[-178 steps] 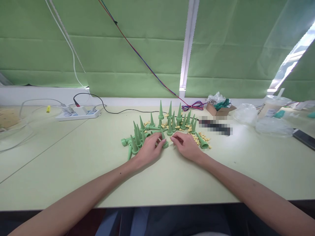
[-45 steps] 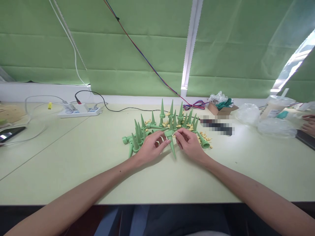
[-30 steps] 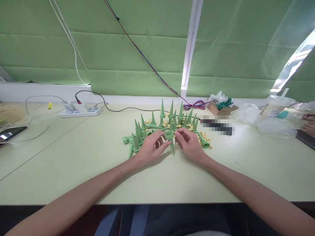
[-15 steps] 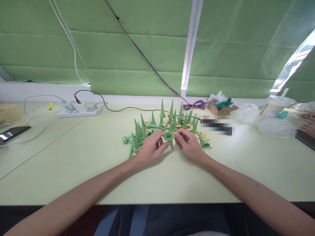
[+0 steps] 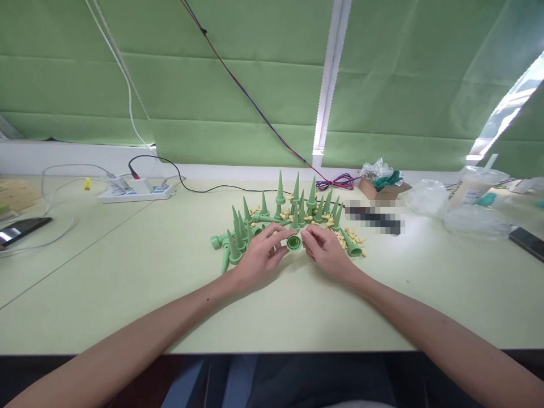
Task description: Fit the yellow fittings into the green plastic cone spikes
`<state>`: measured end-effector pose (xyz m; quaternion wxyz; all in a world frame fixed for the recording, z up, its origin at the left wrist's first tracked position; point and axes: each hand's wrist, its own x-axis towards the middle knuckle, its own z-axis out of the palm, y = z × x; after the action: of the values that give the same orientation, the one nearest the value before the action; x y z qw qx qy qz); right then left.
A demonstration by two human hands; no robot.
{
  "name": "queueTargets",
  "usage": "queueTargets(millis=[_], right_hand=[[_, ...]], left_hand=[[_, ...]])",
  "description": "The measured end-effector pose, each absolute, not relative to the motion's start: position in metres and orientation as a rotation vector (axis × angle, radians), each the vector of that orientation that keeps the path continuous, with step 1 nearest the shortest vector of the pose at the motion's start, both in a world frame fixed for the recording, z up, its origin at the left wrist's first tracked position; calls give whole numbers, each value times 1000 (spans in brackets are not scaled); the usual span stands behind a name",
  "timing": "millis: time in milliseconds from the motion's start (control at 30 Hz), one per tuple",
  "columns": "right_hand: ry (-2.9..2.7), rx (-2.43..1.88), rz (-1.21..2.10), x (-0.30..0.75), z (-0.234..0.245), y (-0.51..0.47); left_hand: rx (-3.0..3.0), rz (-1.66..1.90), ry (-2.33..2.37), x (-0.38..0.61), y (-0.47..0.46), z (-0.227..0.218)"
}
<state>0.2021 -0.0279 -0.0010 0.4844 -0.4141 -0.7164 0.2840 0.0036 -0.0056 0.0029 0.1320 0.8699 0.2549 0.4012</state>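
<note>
My left hand [image 5: 260,256] and my right hand [image 5: 325,251] both pinch one green plastic cone [image 5: 293,243] between their fingertips, low over the pale green table [image 5: 127,283]. Its round open end faces me and the tip points away. Behind it stands a cluster of upright green cones [image 5: 297,205], with more cones [image 5: 232,243] left of my left hand, some of them lying flat. Small yellow pieces [image 5: 351,233] are scattered among them.
A white power strip [image 5: 136,194] with cables lies at the back left, and a phone [image 5: 21,229] at the far left. A cardboard box [image 5: 380,190], clear plastic bags [image 5: 476,221], a cup [image 5: 471,187] and another phone [image 5: 527,241] sit at the right. Green blinds hang behind.
The held cone has turned from tip-down to lying with its open end toward me, and it sits lower. The other person's hand at the far right edge is gone.
</note>
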Motion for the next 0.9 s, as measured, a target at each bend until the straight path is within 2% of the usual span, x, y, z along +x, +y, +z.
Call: queueTargets(millis=[333,600,900], right_hand=[[-1733,-982,690,201,-6,-24],[-1646,-975,746,201,-5,-26],[-1661,-975,785,202,-8,-23]], left_hand=[[2560,1181,725,4,-5,-1],[2265,1062,977,8,-8,7],[2100,908,916,9,-7,7]])
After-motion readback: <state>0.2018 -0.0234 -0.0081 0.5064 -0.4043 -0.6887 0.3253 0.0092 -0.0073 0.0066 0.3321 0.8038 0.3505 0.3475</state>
